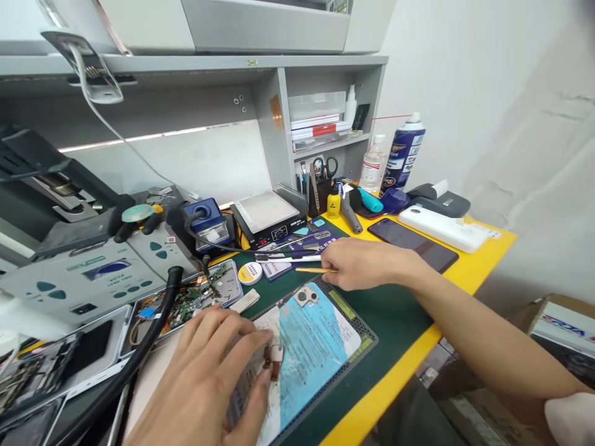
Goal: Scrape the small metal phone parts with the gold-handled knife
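My left hand [209,371] is over the left part of a blue-and-white phone-shaped sheet [311,347] with printed lines. Its thumb and forefinger pinch a small brown flex cable with a metal piece [276,356]. A camera module [305,296] sits at the sheet's top. Beneath the sheet is a dark perforated mat [370,331]. My right hand [357,263] is closed beyond the sheet, fingers curled round the end of a thin yellow stick-like tool [313,270]. A white-handled tool [302,258] lies right by those fingers; whether they touch it is unclear.
Phone frames and circuit boards [204,288] crowd the left, crossed by a black hose [158,322]. A heating plate [269,214], tool holder [320,192] and spray can [403,152] stand at the back. On the right lie a dark phone [413,241] and white case [441,229].
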Demonstrator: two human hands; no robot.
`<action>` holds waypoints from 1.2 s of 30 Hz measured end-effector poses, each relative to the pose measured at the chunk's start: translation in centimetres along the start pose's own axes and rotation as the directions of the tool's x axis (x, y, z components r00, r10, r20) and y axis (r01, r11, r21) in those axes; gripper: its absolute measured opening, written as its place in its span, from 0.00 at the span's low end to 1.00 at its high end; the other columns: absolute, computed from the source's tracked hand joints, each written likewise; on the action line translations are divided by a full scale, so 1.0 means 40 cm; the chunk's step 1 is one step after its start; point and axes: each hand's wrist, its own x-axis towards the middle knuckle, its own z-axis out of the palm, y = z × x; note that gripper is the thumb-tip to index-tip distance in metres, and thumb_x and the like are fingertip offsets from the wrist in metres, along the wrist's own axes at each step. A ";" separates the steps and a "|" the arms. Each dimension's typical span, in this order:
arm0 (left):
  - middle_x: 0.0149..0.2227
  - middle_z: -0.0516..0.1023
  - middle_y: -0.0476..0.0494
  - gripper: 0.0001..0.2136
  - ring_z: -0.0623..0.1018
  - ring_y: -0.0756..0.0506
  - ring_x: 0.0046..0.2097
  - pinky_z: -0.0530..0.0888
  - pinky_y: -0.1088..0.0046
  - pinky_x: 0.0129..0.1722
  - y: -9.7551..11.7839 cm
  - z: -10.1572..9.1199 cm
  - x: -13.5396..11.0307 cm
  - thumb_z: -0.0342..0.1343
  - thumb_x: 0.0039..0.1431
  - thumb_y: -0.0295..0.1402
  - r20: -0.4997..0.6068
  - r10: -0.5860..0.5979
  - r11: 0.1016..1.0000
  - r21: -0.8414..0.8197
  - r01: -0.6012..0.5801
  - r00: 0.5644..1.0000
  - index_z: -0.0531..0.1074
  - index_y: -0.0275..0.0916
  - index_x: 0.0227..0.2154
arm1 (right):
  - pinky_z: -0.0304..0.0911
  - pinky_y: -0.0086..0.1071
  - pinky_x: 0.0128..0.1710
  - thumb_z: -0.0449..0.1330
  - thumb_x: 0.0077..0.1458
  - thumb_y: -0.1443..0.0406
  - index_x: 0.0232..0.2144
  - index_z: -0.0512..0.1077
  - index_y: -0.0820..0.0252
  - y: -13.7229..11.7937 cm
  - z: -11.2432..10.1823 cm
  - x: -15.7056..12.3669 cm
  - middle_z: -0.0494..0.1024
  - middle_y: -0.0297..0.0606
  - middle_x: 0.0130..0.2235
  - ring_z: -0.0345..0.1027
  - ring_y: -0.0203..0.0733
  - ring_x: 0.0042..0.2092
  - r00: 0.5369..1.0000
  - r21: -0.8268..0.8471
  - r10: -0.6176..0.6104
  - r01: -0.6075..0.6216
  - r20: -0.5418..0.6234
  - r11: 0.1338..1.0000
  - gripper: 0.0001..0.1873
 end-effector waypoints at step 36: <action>0.37 0.73 0.47 0.10 0.71 0.47 0.46 0.66 0.58 0.60 0.021 -0.025 -0.016 0.55 0.63 0.21 -0.172 -0.167 0.983 -0.109 0.150 0.971 0.71 0.38 0.44 | 0.53 0.26 0.22 0.61 0.61 0.62 0.41 0.78 0.63 -0.182 0.070 -0.024 0.68 0.31 0.25 0.59 0.32 0.24 0.983 0.833 -0.142 -0.022 0.120 0.552 0.11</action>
